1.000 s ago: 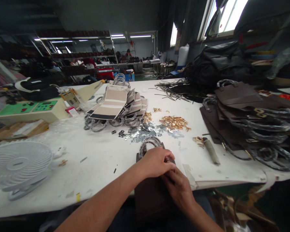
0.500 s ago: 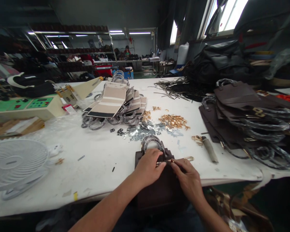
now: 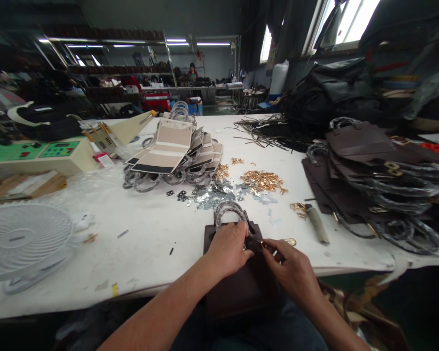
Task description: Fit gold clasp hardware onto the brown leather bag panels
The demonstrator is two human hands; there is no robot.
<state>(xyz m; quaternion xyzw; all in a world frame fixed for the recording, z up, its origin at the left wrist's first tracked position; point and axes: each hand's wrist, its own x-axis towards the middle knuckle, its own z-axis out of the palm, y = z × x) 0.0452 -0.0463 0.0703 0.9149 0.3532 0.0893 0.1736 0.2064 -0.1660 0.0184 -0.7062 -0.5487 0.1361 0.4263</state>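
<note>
Holds a dark brown handbag (image 3: pixel 237 292) under and between both hands, its top against the white table (image 3: pixel 142 263) and its body reaching back past the table's edge, below the hands. Grasps the upper part with the left hand (image 3: pixel 229 248), fingers curled over the base of a looped handle (image 3: pixel 229 207) wrapped in clear, wrinkled plastic. Pinches a small gold-coloured fitting (image 3: pixel 262 244) at the bag's right side between thumb and forefinger of the right hand (image 3: pixel 290 265). Shows a smooth, plain, dark front below the left hand, with squared upper corners. Has a round-ended gold-coloured piece (image 3: pixel 290 242) just beyond the right hand's knuckles; cannot tell whether it is gripped. Has silvery metal plates (image 3: pixel 212 195) and a heap of gold-coloured fittings (image 3: pixel 262 181) beyond the hands, a grey-wrapped tool (image 3: pixel 317 224) to the right of the right hand, and a white fan (image 3: pixel 22 239) well left of the left hand.
</note>
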